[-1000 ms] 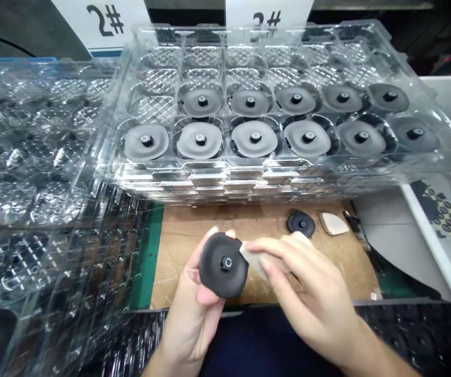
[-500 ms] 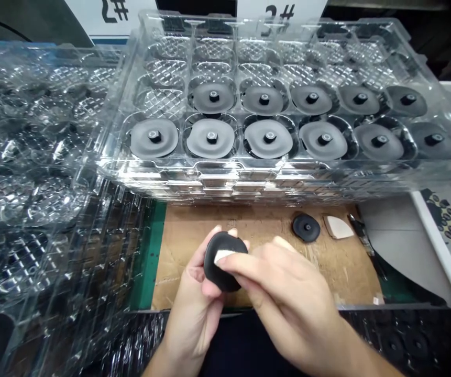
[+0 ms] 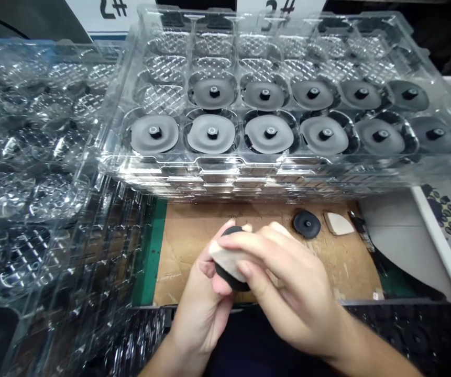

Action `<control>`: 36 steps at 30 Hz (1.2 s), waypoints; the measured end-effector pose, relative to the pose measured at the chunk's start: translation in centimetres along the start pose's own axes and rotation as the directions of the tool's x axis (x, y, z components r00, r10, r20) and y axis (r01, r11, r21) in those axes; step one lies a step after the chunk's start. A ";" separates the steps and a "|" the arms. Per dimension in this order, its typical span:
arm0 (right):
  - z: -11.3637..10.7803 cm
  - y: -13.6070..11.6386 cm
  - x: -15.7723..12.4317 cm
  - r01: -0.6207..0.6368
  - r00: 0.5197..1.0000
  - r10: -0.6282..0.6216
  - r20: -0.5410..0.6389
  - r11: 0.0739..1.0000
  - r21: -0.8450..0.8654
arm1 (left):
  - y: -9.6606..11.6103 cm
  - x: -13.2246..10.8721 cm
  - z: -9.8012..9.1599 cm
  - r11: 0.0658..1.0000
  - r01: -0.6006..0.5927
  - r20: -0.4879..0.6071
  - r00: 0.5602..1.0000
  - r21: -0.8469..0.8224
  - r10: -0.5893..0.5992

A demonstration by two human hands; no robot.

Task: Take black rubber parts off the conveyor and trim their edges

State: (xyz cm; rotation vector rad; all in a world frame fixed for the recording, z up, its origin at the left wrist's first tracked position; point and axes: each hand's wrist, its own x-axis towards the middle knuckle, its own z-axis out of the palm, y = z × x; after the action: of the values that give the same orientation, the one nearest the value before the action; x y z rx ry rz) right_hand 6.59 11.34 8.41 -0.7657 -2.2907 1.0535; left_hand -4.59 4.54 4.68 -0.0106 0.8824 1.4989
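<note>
Far left of frame: stacked clear blister trays [image 3: 24, 136] with diamond-textured pockets. Next to them, a green mat strip [image 3: 149, 262] ran along a cardboard sheet [image 3: 186, 277].

Lower centre, over the cardboard: left hand [image 3: 199, 309] was curled closed around a black disc [image 3: 229, 280], mostly hidden, only its edge showing. Right hand [image 3: 292, 296] was closed on a pale pad [image 3: 225, 260], which sat against the disc's upper face.

Upper centre: a clear tray [image 3: 249, 167] held two rows of grey-faced discs [image 3: 211, 133] with centre studs. Right of the hands: a loose black disc [image 3: 306, 224] just beside a white triangular scrap [image 3: 339, 223].

Technique call: keep pad flat, pressure even, clear of the stud; left fingers should back the rim so the disc doesn't rock.
</note>
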 end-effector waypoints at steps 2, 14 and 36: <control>0.4 0.2 -0.6 -0.009 1.000 0.010 -0.023 0.999 0.034 | 0.1 -0.1 -0.3 1.000 0.005 -0.006 1.000 -0.016 -0.005; 1.0 6.1 -8.5 -0.535 0.840 0.540 -0.047 0.840 0.088 | -0.1 -0.3 -0.8 0.996 0.054 0.010 0.999 -0.071 -0.053; -0.4 -2.3 -3.2 0.099 0.991 -0.104 -0.083 0.993 -0.064 | -2.2 -3.8 0.3 0.994 0.108 -0.009 0.994 0.010 -0.108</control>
State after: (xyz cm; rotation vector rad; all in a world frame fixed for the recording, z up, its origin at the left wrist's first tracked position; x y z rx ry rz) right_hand 8.51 8.19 9.83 -0.6962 -2.2708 0.8927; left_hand -1.93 1.19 5.69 -0.0567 0.8829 1.3943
